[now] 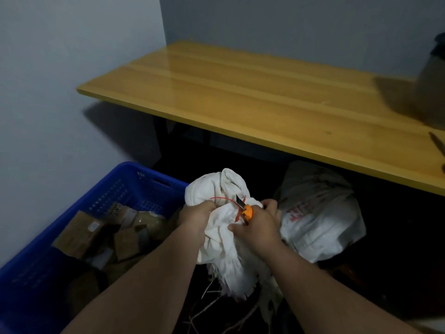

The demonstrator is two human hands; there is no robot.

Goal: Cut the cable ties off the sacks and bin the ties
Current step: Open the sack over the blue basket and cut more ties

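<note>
left hand [196, 219] grips sack [216, 189]; right hand [258, 224] holds cutter [246, 211] at red tie [222, 198]

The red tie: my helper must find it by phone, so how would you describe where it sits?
Below the wooden table, right of the blue crate, stands a white sack held in two hands. The red tie circles its bunched neck, beside the orange cutter. It is the only thin red loop there.

The person's two arms are bare all the way up, with no sleeves showing. The left hand [195, 219] and the right hand [258, 224] are bare too, with no gloves, rings or watch.
</note>
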